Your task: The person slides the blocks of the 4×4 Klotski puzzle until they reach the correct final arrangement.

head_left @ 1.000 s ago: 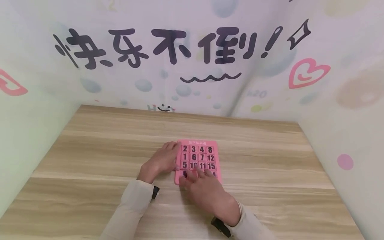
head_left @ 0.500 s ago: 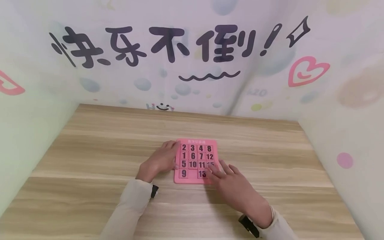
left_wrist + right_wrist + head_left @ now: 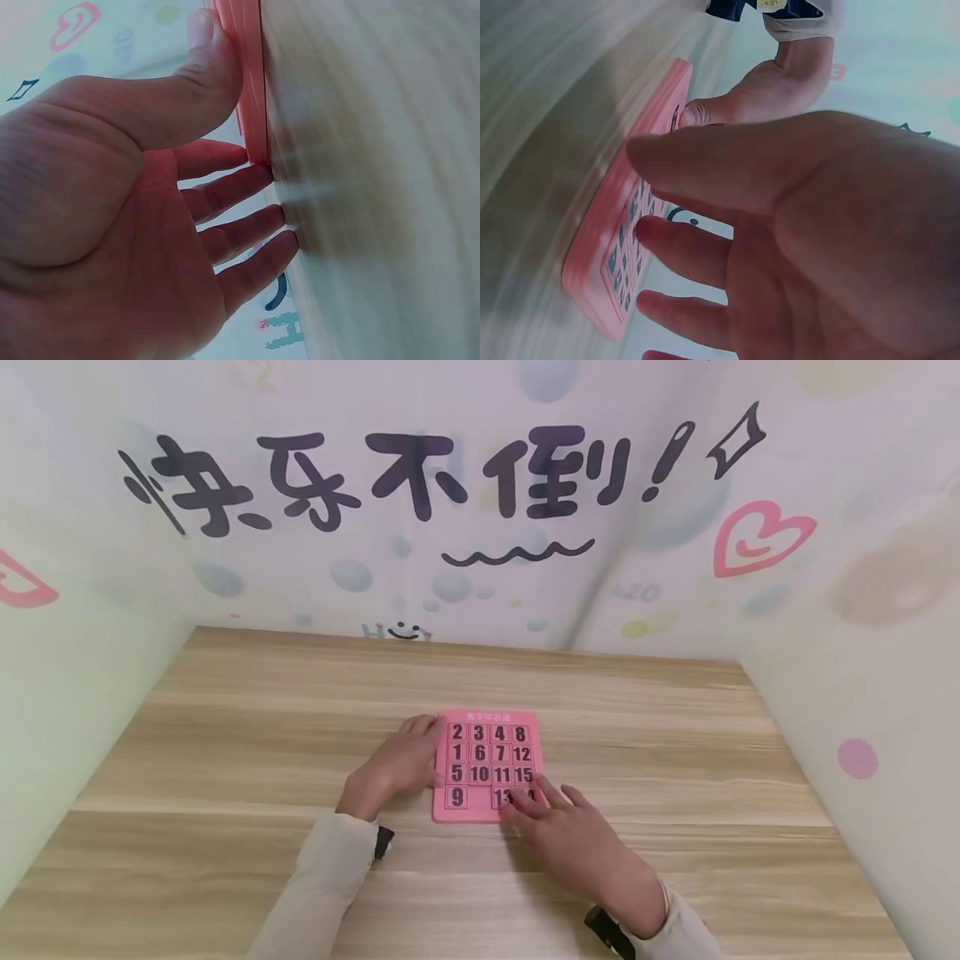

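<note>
A pink number slide puzzle (image 3: 489, 718) lies flat on the wooden table. Its bottom row shows a gap between the 9 tile (image 3: 456, 797) and the 13 tile (image 3: 501, 796). My left hand (image 3: 393, 768) rests along the puzzle's left edge, thumb (image 3: 214, 67) against the pink side and fingers stretched towards the tabletop. Over the lower right corner, my right hand (image 3: 581, 847) is spread with fairly straight fingers. Its thumb and fingertips lie at the 13 and 14 tiles, partly covering them; contact with the tiles cannot be told.
The wooden tabletop (image 3: 300, 693) surrounds the puzzle. A printed white backdrop (image 3: 420, 593) stands behind, with pale walls at the left (image 3: 90, 718) and right (image 3: 870, 693). Both wrists carry dark straps.
My right hand has shifted right from over the bottom row, uncovering the 9 tile and the gap, then edged slightly left over the 13 tile. The left hand stays at the puzzle's edge.
</note>
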Tool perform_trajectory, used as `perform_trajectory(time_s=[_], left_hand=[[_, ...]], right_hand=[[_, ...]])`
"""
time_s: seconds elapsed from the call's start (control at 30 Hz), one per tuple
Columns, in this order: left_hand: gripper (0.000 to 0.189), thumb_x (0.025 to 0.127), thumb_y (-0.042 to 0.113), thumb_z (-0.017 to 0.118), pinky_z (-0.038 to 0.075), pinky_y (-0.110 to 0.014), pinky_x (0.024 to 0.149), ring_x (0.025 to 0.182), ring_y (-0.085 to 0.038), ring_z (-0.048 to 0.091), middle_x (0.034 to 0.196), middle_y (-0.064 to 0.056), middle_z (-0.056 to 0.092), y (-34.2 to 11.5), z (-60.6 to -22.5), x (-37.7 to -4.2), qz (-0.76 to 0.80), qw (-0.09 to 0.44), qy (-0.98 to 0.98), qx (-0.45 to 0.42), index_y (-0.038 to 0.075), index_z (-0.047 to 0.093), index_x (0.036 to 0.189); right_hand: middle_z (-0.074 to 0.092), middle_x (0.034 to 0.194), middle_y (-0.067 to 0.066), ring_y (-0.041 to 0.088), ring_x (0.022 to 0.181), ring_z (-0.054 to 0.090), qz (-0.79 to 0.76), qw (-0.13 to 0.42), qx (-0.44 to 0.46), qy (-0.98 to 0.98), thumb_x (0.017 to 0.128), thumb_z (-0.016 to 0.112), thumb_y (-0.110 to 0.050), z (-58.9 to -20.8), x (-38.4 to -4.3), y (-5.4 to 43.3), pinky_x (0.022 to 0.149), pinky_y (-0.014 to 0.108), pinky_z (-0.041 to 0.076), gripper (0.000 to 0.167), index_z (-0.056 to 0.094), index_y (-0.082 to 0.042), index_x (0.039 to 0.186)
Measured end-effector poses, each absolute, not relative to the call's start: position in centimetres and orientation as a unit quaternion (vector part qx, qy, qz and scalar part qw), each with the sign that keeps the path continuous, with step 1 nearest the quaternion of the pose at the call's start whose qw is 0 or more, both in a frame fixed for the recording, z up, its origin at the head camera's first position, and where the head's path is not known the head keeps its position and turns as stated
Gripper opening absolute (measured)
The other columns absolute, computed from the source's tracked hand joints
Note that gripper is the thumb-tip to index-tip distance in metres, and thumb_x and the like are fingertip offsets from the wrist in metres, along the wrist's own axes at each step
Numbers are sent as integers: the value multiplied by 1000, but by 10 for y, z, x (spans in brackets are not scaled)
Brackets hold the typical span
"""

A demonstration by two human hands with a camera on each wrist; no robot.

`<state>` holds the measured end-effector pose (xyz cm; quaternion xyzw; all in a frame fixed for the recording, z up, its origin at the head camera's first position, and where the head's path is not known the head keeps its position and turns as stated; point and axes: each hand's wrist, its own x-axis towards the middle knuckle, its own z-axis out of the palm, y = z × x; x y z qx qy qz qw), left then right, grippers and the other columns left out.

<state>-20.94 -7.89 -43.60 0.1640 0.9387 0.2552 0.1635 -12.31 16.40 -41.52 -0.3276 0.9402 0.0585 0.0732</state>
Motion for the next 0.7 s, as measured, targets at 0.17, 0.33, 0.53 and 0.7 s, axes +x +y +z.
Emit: perform_trajectory(time_s=[0.17,0.33,0.53,0.7], left_hand=[[87,89,15,73,20,-51,124,150,-37,18,161,-20,24,-79,-436,-211,255,164,938,166,-2,20,156],[89,88,16,74,19,-52,124,150,-37,18,161,-20,23,-81,-436,-211,256,165,938,166,-2,19,156],[91,88,18,74,18,-52,124,150,-36,17,162,-19,22,-82,-435,-210,258,170,936,166,-2,18,156],[90,88,17,74,18,-53,124,151,-35,17,162,-18,22,-83,-435,-210,262,173,935,162,-1,18,157]], right_hand=[[52,148,0,33,140,44,69,81,-320,941,100,57,-29,-417,-123,162,108,57,44,40,59,-25,140],[54,146,2,34,138,47,72,66,-320,942,99,59,-29,-419,-122,160,107,56,45,41,59,-23,139],[57,143,4,35,134,50,81,40,-325,942,99,59,-28,-422,-122,159,103,56,49,41,60,-20,138],[59,141,5,35,132,53,79,29,-330,940,99,59,-28,-424,-121,157,102,56,50,39,61,-20,136]])
